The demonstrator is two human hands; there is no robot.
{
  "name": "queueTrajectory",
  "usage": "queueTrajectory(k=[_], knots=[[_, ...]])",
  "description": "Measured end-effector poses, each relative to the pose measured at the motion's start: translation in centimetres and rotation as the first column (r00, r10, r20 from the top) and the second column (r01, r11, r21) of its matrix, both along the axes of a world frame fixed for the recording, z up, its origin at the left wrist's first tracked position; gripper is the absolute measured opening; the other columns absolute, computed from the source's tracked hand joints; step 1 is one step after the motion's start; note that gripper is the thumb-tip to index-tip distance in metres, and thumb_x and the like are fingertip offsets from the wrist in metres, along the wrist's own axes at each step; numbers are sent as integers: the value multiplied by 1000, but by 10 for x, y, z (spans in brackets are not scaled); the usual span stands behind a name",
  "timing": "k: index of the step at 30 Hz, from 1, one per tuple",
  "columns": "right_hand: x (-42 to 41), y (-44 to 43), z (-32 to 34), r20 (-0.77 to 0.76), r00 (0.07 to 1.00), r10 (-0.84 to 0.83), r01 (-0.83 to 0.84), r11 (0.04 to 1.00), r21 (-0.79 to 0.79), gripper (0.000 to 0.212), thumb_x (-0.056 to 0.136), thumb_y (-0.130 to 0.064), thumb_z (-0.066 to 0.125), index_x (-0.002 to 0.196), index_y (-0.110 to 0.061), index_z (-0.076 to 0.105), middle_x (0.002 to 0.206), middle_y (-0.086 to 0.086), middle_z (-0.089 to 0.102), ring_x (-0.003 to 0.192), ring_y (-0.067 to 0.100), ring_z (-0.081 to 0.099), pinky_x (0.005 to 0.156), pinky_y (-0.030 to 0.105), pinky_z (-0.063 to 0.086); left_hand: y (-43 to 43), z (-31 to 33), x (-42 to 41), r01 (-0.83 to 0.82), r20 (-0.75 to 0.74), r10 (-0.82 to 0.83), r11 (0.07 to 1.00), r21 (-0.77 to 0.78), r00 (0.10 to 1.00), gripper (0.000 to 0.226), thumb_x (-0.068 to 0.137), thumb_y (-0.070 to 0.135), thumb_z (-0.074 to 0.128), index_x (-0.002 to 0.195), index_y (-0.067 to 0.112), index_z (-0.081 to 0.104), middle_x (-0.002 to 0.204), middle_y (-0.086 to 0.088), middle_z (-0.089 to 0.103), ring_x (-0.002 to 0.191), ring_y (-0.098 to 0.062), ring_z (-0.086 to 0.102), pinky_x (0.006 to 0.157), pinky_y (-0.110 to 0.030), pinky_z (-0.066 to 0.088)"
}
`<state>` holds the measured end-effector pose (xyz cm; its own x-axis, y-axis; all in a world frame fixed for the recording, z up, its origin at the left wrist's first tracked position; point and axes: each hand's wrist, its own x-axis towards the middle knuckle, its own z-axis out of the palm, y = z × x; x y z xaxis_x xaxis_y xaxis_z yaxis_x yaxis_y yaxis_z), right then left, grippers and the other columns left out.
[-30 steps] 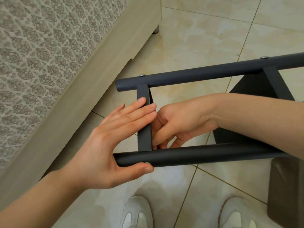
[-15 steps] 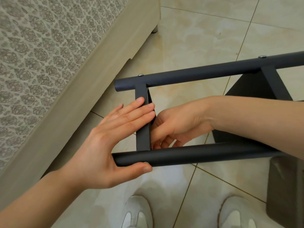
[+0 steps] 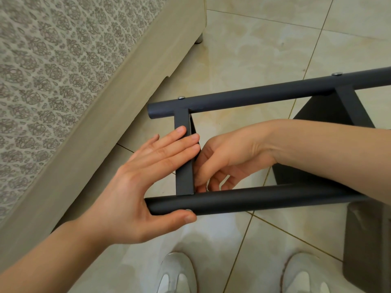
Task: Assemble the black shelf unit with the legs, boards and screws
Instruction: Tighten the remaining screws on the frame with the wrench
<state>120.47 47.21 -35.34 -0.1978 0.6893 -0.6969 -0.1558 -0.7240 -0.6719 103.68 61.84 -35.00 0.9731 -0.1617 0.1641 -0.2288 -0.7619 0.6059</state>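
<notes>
While the left hand [image 3: 135, 187] braces the end board [image 3: 184, 166], fingers straight and pressed together flat on its outer face and thumb hooked under the tip of the near leg [image 3: 264, 199], the step in hand looks like joining that board to the near leg, which lies level with tiled floor [image 3: 243, 49] beneath it. Beyond the near leg, the far leg [image 3: 254, 98] already shows two screw heads [image 3: 181, 97], so that side seems fastened. The right hand [image 3: 224, 163] reaches over the near leg, fingers curled at the board's inner face just above the joint. I cannot tell whether they pinch a screw, though something pale glints there. Next, I judge, a screw must be lined up and driven through the near leg with the board held square. Beyond the near leg, the right forearm half hides the second board [image 3: 330, 111], and both legs are cut off at the right edge.
</notes>
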Motion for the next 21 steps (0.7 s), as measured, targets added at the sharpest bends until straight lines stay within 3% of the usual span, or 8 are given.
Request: queueTrajectory(k=[4,9,15,21], knots=[[-2,1,-1,4,1000,-1,1,1000,-16,8,92,-15,65,91,-9,71,79,4,69,70,14,59,72,27,51,0,0,0,-2,3,2,1000,1,1000,79,88,64,58,146,11,45,158,-1,41,151,-24,29,117,-63,28],[-4,2,-4,-9,1000,-28,28,1000,-8,18,94,-14,63,107,-4,69,81,5,69,69,13,62,66,23,54,-1,0,0,-2,4,3,1000,-7,1000,79,88,64,57,146,11,45,158,-1,42,151,-24,29,117,-63,29],[0,1,-2,-24,1000,-1,1,1000,-9,10,93,-14,63,89,-9,71,79,5,69,70,13,61,70,25,51,-1,0,1,-4,-1,4,1000,-6,1000,79,87,63,59,146,12,45,158,0,41,152,-24,28,117,-63,29],[-4,2,-5,-67,997,-28,27,1000,-16,11,95,-14,62,99,-8,71,82,5,71,69,13,67,63,24,55,-1,0,0,-6,-6,6,1000,-10,1000,80,88,64,58,146,11,45,158,-1,42,151,-24,28,117,-63,29]])
